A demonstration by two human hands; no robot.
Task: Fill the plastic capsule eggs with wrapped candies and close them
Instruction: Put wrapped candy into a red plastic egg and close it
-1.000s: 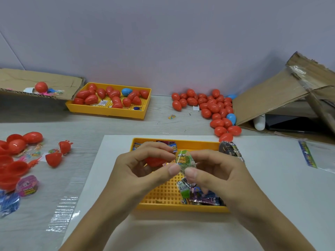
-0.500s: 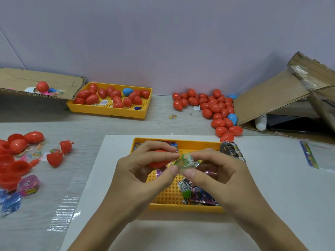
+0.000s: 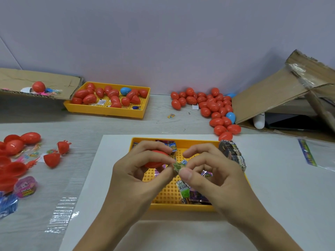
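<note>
Since the earlier frames the green wrapped candy (image 3: 178, 166) has been crumpled smaller and brought closer to the red egg half (image 3: 155, 159). From the head view, the left hand (image 3: 139, 176) curls its fingers round that egg half while its thumb tip meets the candy. The right hand (image 3: 210, 175) pinches the candy between thumb and forefinger, its other fingers curled loosely. Beneath both hands sits the yellow tray (image 3: 168, 192), with more wrapped candies (image 3: 192, 193) under the right palm. Far beyond the right hand lies a pile of closed eggs (image 3: 212, 105).
</note>
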